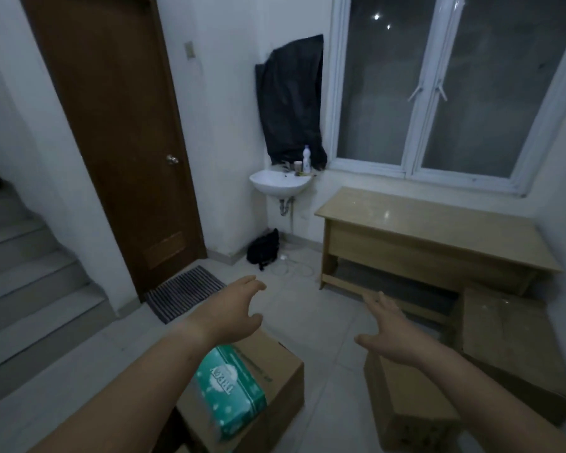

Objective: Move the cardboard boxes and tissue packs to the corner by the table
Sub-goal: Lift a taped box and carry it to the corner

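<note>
A green tissue pack (231,390) lies on top of a cardboard box (272,371) on the floor at the lower middle. A second cardboard box (406,407) stands to its right. A larger box (507,331) sits at the right, beside the light wooden table (432,230) under the window. My left hand (239,308) reaches forward above the first box with fingers spread, holding nothing. Stretched out over the second box, my right hand (389,331) is open and empty too.
A brown door (111,132) with a striped mat (185,291) is at the left, stairs (23,276) further left. A white sink (280,183) hangs in the corner, with a black bag (263,248) and white cable (291,264) on the tiled floor below.
</note>
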